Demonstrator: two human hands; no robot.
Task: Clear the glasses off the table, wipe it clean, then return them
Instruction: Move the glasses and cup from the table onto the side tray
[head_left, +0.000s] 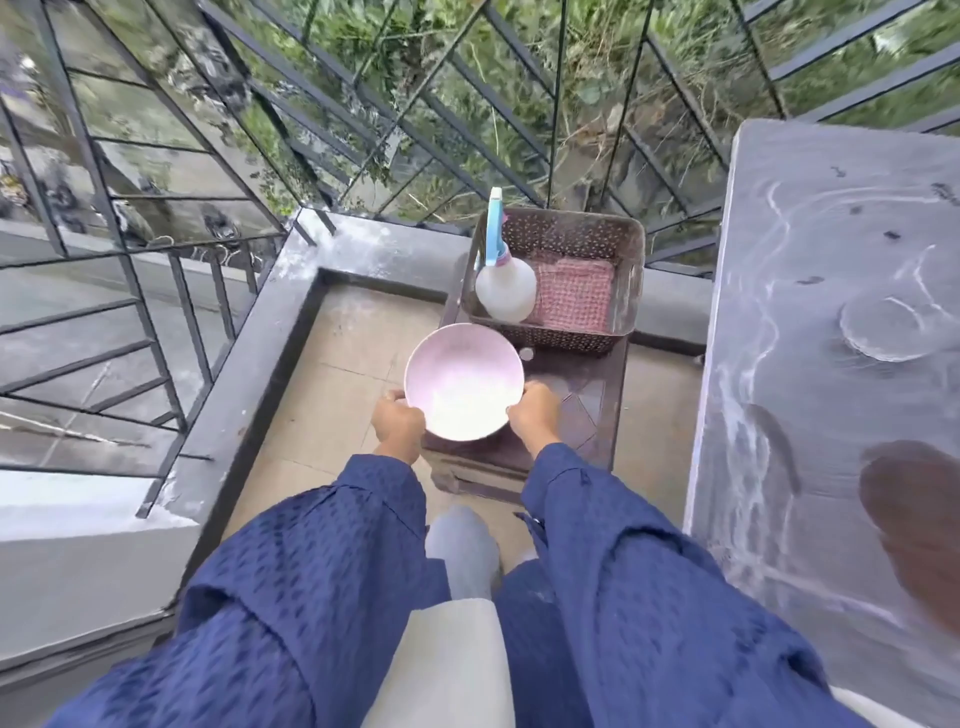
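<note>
Your left hand and right hand each have fingers closed on opposite rims of the round pale pink bowl, holding it over the dark brown stool. Behind it a perforated brown basket holds a white spray bottle and checked cloth. The smeared grey bench lies to your right.

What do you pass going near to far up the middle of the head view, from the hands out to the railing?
Left hand and right hand → pink bowl → spray bottle → brown basket → railing.
</note>
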